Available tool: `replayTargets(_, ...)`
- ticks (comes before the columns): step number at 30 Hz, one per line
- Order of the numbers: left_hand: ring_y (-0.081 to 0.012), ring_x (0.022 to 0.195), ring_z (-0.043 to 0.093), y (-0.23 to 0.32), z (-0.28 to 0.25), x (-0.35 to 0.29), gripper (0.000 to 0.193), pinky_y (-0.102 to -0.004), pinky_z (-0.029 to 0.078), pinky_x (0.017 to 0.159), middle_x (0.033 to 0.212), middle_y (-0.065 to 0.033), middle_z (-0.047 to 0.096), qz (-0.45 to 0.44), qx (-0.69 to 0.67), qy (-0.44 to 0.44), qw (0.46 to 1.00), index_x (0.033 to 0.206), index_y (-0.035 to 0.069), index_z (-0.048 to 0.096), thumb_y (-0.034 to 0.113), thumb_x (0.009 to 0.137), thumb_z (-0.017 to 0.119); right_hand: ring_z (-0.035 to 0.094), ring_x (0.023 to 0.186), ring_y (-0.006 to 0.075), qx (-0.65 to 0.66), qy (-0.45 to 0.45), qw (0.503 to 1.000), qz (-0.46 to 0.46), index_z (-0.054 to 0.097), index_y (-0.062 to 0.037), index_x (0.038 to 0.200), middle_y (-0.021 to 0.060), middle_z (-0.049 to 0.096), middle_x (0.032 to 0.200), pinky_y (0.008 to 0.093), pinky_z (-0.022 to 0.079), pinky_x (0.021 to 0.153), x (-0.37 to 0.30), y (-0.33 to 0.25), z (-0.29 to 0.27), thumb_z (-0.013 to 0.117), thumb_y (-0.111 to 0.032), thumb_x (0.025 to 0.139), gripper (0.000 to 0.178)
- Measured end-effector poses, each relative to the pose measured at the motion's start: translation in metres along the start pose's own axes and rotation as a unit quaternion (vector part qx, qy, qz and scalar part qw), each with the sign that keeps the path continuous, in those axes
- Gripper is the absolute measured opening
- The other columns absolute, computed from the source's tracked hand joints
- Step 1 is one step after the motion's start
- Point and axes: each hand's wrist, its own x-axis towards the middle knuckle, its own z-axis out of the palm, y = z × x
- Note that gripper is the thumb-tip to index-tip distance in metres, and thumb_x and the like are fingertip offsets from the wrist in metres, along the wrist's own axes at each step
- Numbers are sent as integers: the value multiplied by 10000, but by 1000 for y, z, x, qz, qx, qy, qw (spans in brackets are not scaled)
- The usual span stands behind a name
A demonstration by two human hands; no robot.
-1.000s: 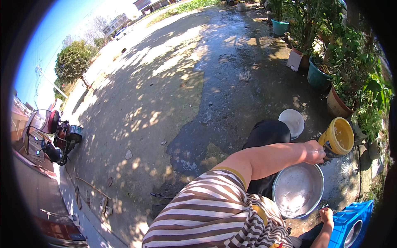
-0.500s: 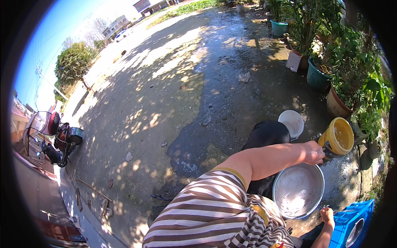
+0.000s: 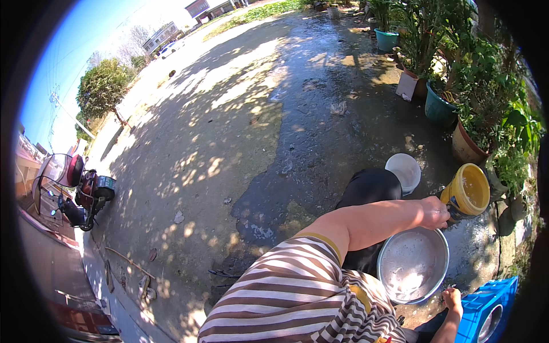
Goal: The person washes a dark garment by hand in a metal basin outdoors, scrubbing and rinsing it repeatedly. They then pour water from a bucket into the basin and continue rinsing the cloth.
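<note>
The round yellow plastic bucket beside the curled left hand is seemingly being steadied; firmness is needed, but pinching cannot be told.

In the head view, we see the left hand mostly from its back; its fingers curl out of sight, and we cannot tell whether they grip the yellow bucket. The left forearm and the dark trouser knee hide part of the rim of the metal basin, where cloudy liquid and glare mask the contents. We cannot tell what the right hand, small and curled, encloses. The lower edge cuts off the right forearm, the striped shirt and the blue crate. We find 1 pale scrap too small to identify.
</note>
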Motion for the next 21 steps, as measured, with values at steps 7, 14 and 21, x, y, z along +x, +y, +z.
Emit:
replayTargets(7,-307,789,699,1,-1,2,318,-469,576,665,823,-69,669,-2,-7,21,1000,724,125,681,340,958,676,710,782,214,22,15,999,39,759,25,953,117,753,830,378,576,773,-4,-2,-1,731,-128,865,179)
replayTargets(14,-332,780,713,5,-9,5,315,-479,575,685,776,-97,680,-30,-27,-13,999,756,105,681,343,962,680,710,793,215,-14,-3,1000,28,763,24,973,118,752,836,376,574,771,6,12,-1,737,-130,862,191)
replayTargets(21,-388,847,720,15,-31,8,325,-506,571,782,830,-164,731,-96,-69,-68,991,844,55,704,353,969,667,685,683,206,-8,-16,1000,19,762,14,941,90,719,740,381,563,674,3,1,1,703,-117,884,155)
